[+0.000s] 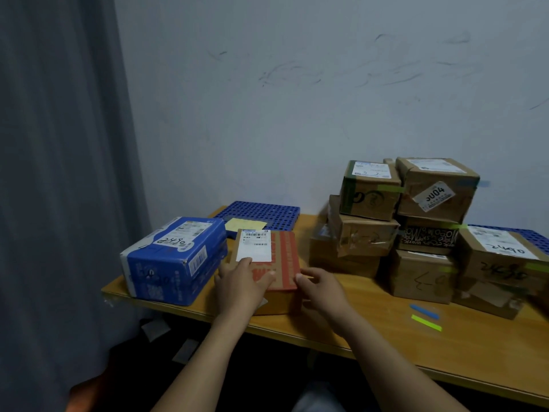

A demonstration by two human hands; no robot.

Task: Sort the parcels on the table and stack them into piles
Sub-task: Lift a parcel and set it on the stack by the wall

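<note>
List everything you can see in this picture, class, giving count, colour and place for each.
blue parcel: one, blue, table's left end.
red-printed parcel: one, brown and red, beside it, under the hands.
cardboard parcels: about eight, brown, one black-patterned, stacked right.
perforated mats: two, blue, table's back and far right.
paper note: one, yellow, on back mat.
tape strips: two, blue and yellow-green, front right.
table: one, orange-brown.
curtain: one, grey, left.
left hand: flat on red-printed parcel's top.
right hand: grips its near right corner.
</note>
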